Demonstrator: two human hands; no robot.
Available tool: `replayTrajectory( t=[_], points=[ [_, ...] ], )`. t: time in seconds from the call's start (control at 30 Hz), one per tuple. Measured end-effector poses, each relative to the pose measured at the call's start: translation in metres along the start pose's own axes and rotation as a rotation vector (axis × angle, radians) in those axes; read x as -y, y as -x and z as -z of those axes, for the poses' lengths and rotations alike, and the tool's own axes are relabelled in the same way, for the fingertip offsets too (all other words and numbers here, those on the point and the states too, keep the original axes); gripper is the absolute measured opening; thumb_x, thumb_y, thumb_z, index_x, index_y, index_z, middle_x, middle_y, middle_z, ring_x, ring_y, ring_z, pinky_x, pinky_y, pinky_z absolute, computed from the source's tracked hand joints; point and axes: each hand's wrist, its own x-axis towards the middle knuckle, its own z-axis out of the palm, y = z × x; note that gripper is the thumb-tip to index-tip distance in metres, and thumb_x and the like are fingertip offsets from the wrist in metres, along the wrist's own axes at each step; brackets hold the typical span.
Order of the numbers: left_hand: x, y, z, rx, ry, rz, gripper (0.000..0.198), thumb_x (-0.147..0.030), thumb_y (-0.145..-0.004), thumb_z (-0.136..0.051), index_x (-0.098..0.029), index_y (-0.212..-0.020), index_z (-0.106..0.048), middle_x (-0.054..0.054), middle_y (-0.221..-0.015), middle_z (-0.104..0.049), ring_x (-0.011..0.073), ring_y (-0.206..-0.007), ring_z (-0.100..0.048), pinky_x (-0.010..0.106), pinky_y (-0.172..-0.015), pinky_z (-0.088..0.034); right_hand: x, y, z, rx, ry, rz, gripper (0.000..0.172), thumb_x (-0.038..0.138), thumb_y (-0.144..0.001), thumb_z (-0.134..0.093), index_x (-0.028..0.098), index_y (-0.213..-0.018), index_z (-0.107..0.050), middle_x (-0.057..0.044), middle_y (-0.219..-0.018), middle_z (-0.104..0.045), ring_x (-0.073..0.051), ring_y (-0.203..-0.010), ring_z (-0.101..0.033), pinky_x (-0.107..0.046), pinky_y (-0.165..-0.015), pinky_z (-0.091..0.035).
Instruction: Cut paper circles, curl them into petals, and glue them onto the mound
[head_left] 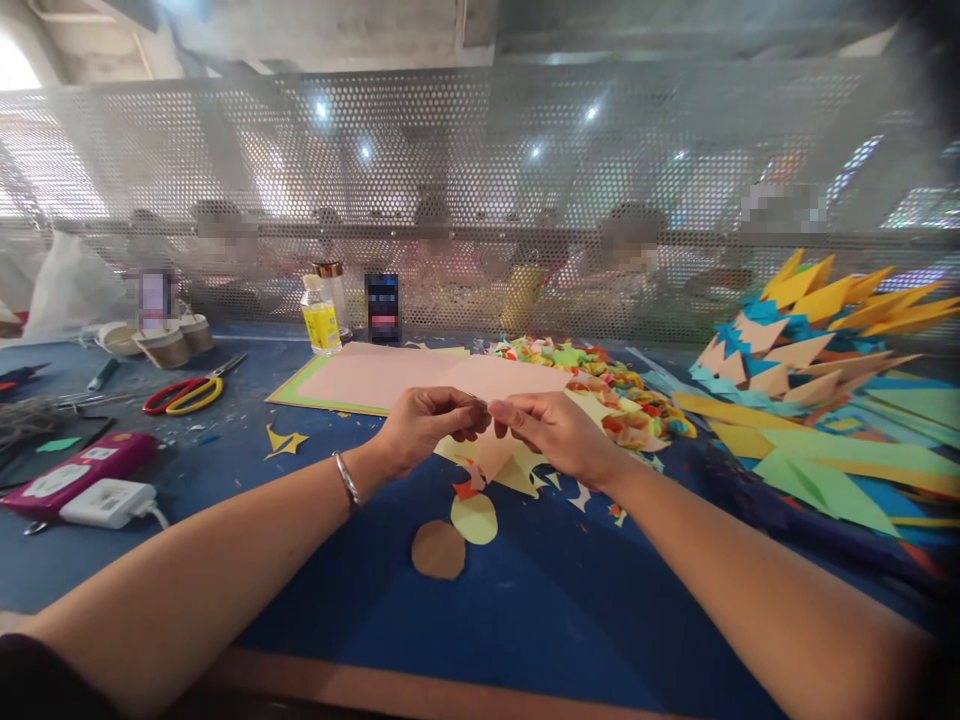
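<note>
My left hand (429, 428) and my right hand (556, 432) meet above the middle of the table, fingertips pinched close together. Something small and brownish shows between them, too small to make out. Beneath the hands lie pale yellow and peach paper pieces (517, 474) with small scraps around them. Closer to me, a pale yellow paper circle (475, 518) rests beside a brown paper circle (439, 550). Behind my hands is a stack of pink sheets (352, 378) with green and yellow edges beneath.
Colourful cut paper (630, 395) is heaped at back right, near a spiky folded-paper piece (810, 330) and paper strips (840, 460). On the left are scissors (195, 393), a magenta box (82, 472) and a white adapter (109, 502). A yellow-labelled bottle (321, 318) and a phone (382, 307) stand by the perforated screen (465, 130).
</note>
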Motion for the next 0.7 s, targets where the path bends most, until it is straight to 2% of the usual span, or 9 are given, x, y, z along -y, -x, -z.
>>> replayTrajectory(
  t=[0.4,0.7],
  points=[
    [0.0017,-0.0003,0.0000,0.000,0.026,0.007,0.019,-0.033,-0.078,-0.070,-0.014,-0.077,-0.070,0.003,-0.074,-0.066,0.0098,-0.065,-0.056,0.025,-0.064,-0.045,-0.0030,-0.0009,0.0007,0.037,-0.059,-0.008,0.051,0.060,-0.089,-0.044,0.017,-0.066,-0.059,0.006,-0.049,-0.030,-0.008,-0.046,-0.027,-0.027,-0.048,-0.021],
    [0.0024,-0.0007,0.0006,0.016,0.064,-0.002,0.017,-0.031,-0.079,-0.069,-0.014,-0.079,-0.070,0.002,-0.074,-0.066,0.0088,-0.065,-0.056,0.024,-0.065,-0.045,-0.0043,0.0001,-0.0001,0.056,-0.171,-0.051,0.049,0.059,-0.089,-0.045,0.017,-0.066,-0.058,0.008,-0.051,-0.025,-0.007,-0.045,-0.022,-0.026,-0.045,-0.019]
  ],
)
